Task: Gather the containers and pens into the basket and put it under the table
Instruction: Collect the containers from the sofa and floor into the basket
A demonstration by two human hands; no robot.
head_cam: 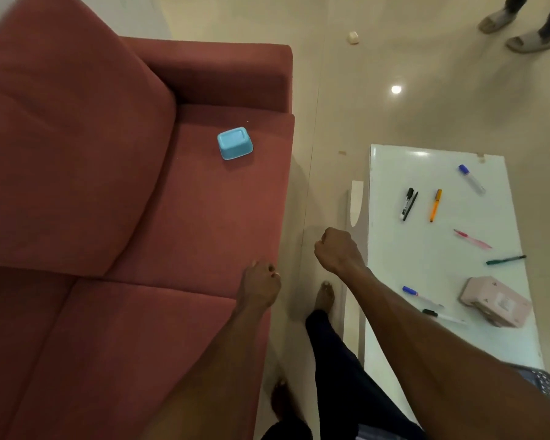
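A blue container (235,143) is sitting upside down on the red sofa (77,154), a little left of the frame's centre, well apart from everything else. No basket is showing anywhere I can see, so nothing is gathered yet, by my reading.

On the white table (394,265) at the right of the frame the pens are lying scattered: a black marker (409,203) beside an orange pen (436,205), a blue-capped marker (471,179) toward the upper right, a pink pen (472,239), a green pen (506,260), another blue-capped pen (421,296) and a black-capped one (443,316) lower down. A pink box (496,301) is resting near the table's right edge, close to those last two pens.

The person is standing in the gap between sofa and table, both arms reaching forward. The left hand (259,287) is hanging over the sofa's front edge, fingers curled loosely in, holding nothing I can make out. The right hand (337,249) is hovering over the floor just beside the table's left edge, closed into a fist, and it too seems empty.

So the job looks to be at its very start: the basket is to be found, the container, box and every pen are waiting to go in, and the stowing under the table is still to come.

Another person's feet (518,30) are showing at the upper right.
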